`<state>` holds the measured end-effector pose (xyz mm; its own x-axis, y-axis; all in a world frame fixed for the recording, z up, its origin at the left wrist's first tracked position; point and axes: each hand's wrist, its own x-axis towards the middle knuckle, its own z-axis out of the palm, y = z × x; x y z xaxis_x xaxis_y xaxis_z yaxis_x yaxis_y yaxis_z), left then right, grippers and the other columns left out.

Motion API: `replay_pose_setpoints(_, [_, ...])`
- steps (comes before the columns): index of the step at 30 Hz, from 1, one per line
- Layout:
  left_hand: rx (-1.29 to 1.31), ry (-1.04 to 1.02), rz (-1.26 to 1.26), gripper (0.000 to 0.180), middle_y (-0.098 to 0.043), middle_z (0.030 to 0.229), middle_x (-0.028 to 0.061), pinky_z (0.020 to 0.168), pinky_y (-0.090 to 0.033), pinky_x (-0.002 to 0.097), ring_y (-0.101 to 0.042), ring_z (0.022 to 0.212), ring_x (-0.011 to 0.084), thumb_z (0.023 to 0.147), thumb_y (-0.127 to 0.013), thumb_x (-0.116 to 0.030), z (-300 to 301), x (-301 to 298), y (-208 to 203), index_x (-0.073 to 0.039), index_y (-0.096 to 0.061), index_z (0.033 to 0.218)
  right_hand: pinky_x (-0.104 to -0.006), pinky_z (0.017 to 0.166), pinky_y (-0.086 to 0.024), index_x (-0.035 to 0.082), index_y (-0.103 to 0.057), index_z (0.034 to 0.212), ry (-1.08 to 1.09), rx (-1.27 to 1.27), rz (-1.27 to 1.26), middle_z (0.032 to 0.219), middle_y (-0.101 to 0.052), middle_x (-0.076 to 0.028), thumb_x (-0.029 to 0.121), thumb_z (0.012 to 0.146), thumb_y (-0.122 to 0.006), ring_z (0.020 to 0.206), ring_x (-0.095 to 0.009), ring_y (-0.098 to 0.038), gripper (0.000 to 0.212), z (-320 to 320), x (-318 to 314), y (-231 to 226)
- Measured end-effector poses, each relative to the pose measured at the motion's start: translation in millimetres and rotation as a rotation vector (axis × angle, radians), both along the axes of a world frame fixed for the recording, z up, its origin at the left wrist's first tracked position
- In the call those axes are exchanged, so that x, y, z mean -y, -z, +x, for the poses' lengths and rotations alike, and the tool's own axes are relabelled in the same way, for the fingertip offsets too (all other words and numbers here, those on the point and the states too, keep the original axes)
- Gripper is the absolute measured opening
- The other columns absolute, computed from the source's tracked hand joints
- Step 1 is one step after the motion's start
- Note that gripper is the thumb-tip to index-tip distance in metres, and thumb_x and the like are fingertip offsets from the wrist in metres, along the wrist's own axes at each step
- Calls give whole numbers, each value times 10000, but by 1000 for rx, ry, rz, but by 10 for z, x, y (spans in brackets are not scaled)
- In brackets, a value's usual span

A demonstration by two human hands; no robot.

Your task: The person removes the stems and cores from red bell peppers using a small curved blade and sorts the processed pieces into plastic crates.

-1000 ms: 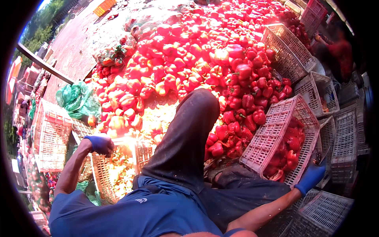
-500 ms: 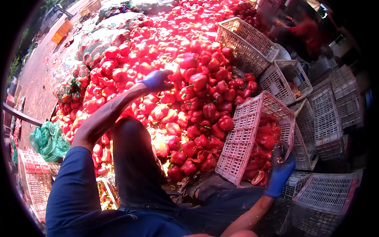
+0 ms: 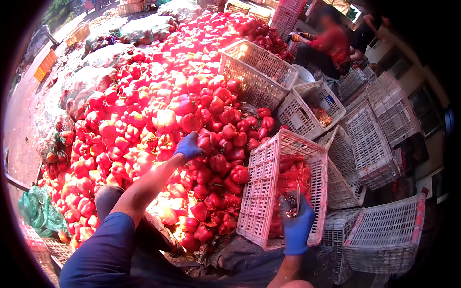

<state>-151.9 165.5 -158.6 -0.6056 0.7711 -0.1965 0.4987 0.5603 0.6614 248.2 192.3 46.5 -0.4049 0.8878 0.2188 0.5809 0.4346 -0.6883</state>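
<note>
**Gloved hands at the pepper heap**

While the left hand (image 3: 188, 147), in a blue glove, reaches out over the heap, its fingers (image 3: 196, 139) curl down onto a glossy red bell pepper (image 3: 206, 142) at the pile's near slope; whether they have closed fully on it cannot be told. The right hand (image 3: 297, 222), also blue-gloved, has its fingers (image 3: 290, 207) wrapped around a small metal blade (image 3: 297, 193) and rests at the rim of a tilted pink plastic lattice crate (image 3: 269, 187), which holds more red peppers inside. Beyond the hands spreads the large heap of red bell peppers (image 3: 153, 105). Empty white lattice crates (image 3: 370, 144) stand to the right, and a person in a red top (image 3: 331, 45) crouches beyond them. A green net bag (image 3: 38, 213) lies at the left.
</note>
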Motion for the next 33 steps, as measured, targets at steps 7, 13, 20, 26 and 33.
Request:
replay_pose_setpoints(7, [834, 44, 569, 822, -705, 1206, 104, 967, -565, 357, -685, 1109, 199, 725, -937, -247, 496, 258, -524, 15, -554, 1404, -374, 756, -567, -45, -563, 1377, -136, -176, 35, 965, -746, -205, 210, 935, -802, 877, -185, -714, 563, -265, 153, 17])
replay_pose_setpoints(13, [540, 432, 666, 829, -651, 1287, 69, 1022, -518, 351, -617, 1179, 169, 712, -978, -281, 974, 383, -1566, -21, -569, 1385, -358, 769, -563, -43, -418, 1525, -231, -341, -116, 1103, -706, -182, 330, 973, -765, 862, -167, -664, 752, -333, 333, 154])
replay_pose_setpoints(20, [262, 376, 820, 989, -660, 1269, 118, 1059, -496, 354, -613, 1196, 196, 632, -1027, -373, 1394, 991, -1962, 28, -538, 1392, -392, 1037, -496, -76, -368, 1545, -351, -343, 182, 1504, -542, -255, 433, 1016, -681, 1251, -288, -606, 798, -501, 580, 105])
replay_pose_setpoints(26, [6, 342, 881, 865, -646, 1157, 123, 939, -518, 382, -610, 1076, 191, 645, -1016, -389, 1601, 1057, -1996, 7, -579, 1278, -316, 789, -550, -43, -363, 1556, -366, -341, 147, 1322, -670, -184, 442, 1043, -635, 922, -161, -648, 757, -549, 550, 262])
replay_pose_setpoints(33, [496, 74, 888, 702, -667, 1294, 100, 1006, -540, 341, -638, 1160, 162, 869, -875, -332, 1386, 1166, -1863, 16, -567, 1395, -357, 700, -543, -21, -386, 1558, -391, -238, -41, 1145, -705, -214, 468, 1017, -665, 835, -258, -673, 780, -692, 816, 578])
